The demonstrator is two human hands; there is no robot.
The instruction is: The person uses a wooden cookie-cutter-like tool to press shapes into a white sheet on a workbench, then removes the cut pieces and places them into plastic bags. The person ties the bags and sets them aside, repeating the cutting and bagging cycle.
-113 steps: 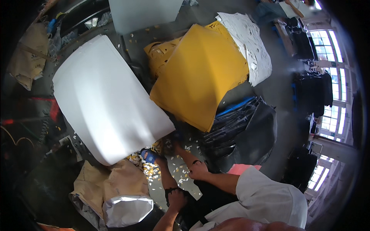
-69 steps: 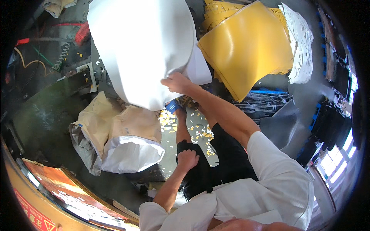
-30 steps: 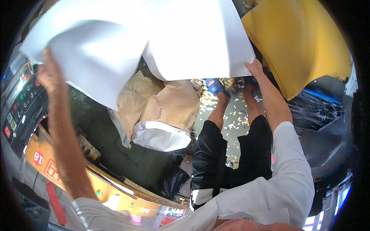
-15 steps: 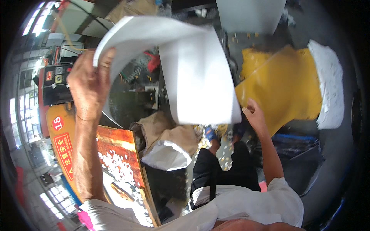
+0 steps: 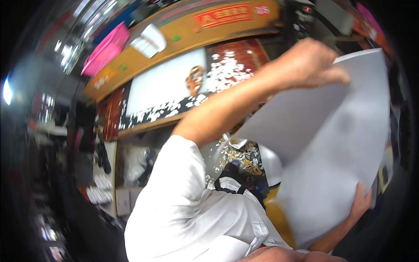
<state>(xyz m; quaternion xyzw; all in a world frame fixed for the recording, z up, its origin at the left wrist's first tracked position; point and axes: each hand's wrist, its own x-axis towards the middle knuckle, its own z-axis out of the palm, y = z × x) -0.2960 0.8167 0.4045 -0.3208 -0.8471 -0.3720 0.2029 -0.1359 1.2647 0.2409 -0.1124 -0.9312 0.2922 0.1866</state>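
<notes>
A large flexible white sheet [image 5: 336,144], curved and partly blurred, hangs at my right side. My left hand [image 5: 314,65] reaches across and is closed on its upper edge, fingers wrapped over it. Lower down, my right hand [image 5: 360,201] grips the sheet near its right edge, its thumb or a finger pointing up; part of that hand and forearm is hidden. Beneath the sheet, a piece of yellow sheet material [image 5: 279,218] shows beside my body.
To my left stands a work table with a white board [image 5: 163,83], many white scraps [image 5: 227,70] and a brown cut-out shape [image 5: 194,81]. Behind it runs an orange machine beam [image 5: 183,41] with a pink basket [image 5: 107,49]. Scraps [image 5: 244,157] litter the floor.
My view has turned left, bringing the work table in front of me. The white sheet has swung down to my right side. My right hand, apart from it before, now holds it.
</notes>
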